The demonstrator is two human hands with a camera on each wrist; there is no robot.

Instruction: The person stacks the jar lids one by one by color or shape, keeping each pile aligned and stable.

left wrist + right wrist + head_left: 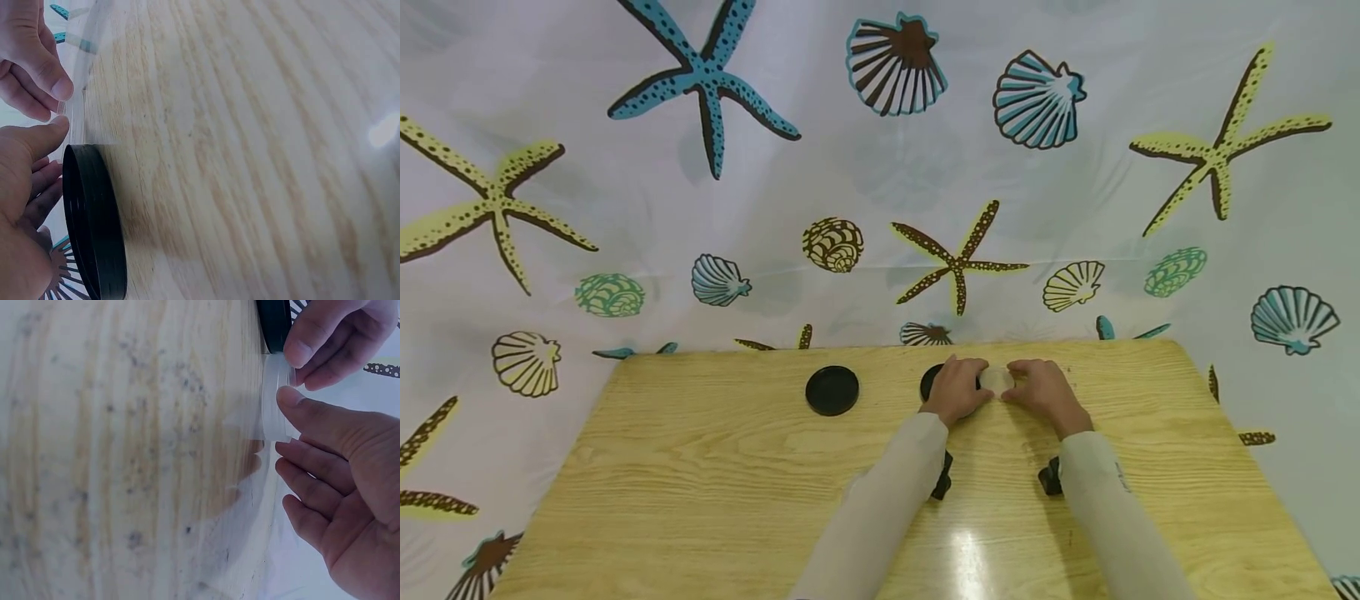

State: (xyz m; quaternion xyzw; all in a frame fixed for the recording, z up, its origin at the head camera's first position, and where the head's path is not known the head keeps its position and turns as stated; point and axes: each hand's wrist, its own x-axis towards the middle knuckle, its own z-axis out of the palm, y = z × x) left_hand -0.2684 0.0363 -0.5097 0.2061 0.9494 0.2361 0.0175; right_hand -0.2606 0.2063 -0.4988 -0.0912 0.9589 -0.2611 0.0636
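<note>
A translucent, shallow round lid point(997, 381) lies near the table's back edge, between both hands. My left hand point(957, 390) holds its left side, thumb in front and fingers behind. On the opposite side my right hand point(1043, 390) curves round the rim. The right wrist view shows the lid point(274, 400) low on the wood, with the right thumb and fingertips point(289, 397) at its edge. A black shallow round dish point(929, 380) sits just left of the lid, partly hidden by my left hand; its dark side wall point(103, 219) shows close in the left wrist view.
A second black round dish point(832, 390) stands farther left on the wooden table point(715, 467). Behind the table hangs a white cloth point(850, 183) printed with starfish and shells. Dark wrist cameras point(1051, 477) hang under the forearms.
</note>
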